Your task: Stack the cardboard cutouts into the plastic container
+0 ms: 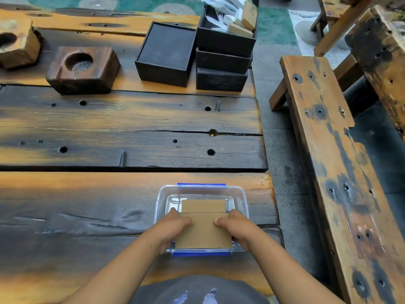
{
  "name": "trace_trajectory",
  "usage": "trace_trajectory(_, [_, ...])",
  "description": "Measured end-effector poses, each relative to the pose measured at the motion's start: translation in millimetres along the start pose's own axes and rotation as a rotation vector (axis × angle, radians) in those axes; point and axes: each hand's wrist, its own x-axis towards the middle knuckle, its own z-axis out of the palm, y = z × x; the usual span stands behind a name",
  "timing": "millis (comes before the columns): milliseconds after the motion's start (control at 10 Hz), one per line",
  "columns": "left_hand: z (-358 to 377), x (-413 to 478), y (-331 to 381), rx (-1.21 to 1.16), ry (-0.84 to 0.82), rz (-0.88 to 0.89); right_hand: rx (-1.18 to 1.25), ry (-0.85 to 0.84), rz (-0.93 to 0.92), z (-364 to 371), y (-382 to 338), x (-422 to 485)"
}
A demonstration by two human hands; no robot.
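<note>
A clear plastic container (162, 195) with blue clips at its far and near ends sits near the table's front right edge. A flat brown cardboard cutout (203, 206) lies inside it toward the far end. A second, larger cardboard cutout (203, 234) is held over the near half of the container, overlapping the first. My left hand (175, 224) grips its left edge, thumb on top. My right hand (234, 226) grips its right edge the same way. Both hands reach into the container's rim.
The wooden table (109, 132) has dark planks with holes. Black boxes (166, 53) stand at the back right, one stack (223, 60) holding small cartons. Two wooden blocks with round hollows (82, 69) sit at the back left. A wooden bench (324, 150) stands right of the table.
</note>
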Motion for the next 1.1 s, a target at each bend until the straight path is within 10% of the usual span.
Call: trace_trajectory(1100, [3.4, -9.0, 2.2, 0.160, 0.117, -0.002, 0.109, 0.068, 0.005, 1.9, 1.7, -9.7])
